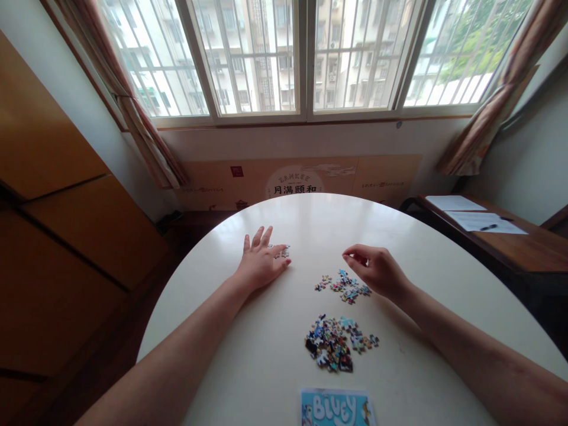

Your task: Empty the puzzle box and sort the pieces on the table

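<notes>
Left of centre, my left hand point(258, 266) spreads open over some puzzle pieces point(284, 252); my right hand point(380, 271) curls, any hold unclear, and the centre pile point(349, 285) and lower-centre pile point(331, 342) look mostly unjoined.

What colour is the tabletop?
The tabletop is plain white; it shows best in the head view.

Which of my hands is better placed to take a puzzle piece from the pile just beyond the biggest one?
Probably the right. Your right hand is right beside that pile, its fingers curled. Your left hand is farther off, fingers spread, by a few other pieces.
</notes>
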`<state>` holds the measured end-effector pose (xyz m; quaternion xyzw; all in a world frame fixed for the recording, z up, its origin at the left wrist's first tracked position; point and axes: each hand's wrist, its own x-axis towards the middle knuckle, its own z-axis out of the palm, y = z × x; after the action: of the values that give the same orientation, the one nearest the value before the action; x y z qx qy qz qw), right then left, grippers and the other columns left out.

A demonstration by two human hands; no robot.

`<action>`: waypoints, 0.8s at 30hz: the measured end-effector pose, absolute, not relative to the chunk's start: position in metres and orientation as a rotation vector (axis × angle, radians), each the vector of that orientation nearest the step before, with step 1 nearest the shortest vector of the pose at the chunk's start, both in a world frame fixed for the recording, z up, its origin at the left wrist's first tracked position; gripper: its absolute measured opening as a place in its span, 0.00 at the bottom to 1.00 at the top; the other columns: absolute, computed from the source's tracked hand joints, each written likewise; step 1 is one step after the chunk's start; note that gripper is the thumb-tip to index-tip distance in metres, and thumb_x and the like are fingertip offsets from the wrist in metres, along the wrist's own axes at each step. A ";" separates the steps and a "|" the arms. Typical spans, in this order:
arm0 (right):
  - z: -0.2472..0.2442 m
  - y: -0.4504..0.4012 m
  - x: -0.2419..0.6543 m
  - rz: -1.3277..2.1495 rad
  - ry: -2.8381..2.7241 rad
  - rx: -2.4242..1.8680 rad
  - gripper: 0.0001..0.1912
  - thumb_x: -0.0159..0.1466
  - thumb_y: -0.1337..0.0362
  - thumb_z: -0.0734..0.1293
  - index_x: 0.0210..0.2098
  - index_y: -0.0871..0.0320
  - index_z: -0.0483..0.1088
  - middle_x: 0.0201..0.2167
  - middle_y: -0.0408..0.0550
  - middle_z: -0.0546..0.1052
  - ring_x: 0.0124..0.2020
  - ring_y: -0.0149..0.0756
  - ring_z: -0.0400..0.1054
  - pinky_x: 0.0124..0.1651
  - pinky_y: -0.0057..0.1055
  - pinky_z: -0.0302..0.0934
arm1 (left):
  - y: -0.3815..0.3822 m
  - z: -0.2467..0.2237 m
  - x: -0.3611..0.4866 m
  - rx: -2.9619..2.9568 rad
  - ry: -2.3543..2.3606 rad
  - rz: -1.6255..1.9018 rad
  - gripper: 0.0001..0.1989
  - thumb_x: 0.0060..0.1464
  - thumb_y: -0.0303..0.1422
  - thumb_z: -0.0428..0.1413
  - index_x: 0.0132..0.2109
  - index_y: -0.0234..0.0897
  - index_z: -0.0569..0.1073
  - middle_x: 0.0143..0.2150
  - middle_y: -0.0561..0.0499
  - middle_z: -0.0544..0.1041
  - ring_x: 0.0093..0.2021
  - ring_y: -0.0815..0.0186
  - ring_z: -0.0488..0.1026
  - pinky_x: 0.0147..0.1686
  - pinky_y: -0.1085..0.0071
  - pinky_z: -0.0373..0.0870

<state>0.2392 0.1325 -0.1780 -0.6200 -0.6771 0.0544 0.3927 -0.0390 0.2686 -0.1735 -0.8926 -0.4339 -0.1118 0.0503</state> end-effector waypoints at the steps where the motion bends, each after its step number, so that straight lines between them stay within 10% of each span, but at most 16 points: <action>1: -0.178 0.132 0.239 0.140 -1.718 -1.577 0.15 0.66 0.56 0.64 0.36 0.59 0.77 0.23 0.44 0.74 0.24 0.27 0.63 0.31 0.24 0.58 | 0.268 -0.173 -0.039 -2.722 -1.315 -0.345 0.22 0.61 0.51 0.53 0.57 0.50 0.76 0.74 0.45 0.49 0.73 0.44 0.40 0.66 0.36 0.38; 24: -0.178 0.131 0.242 0.141 -1.736 -1.579 0.14 0.66 0.56 0.64 0.36 0.59 0.77 0.23 0.44 0.73 0.23 0.26 0.63 0.31 0.24 0.58 | 0.249 -0.162 -0.045 -2.710 -1.204 -0.406 0.14 0.59 0.46 0.59 0.49 0.50 0.81 0.73 0.45 0.53 0.73 0.44 0.44 0.66 0.36 0.42</action>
<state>0.2423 0.1309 -0.1781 -0.6199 -0.6815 0.0555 0.3850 -0.0451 0.2494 -0.1624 -0.9028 -0.4013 -0.1354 0.0743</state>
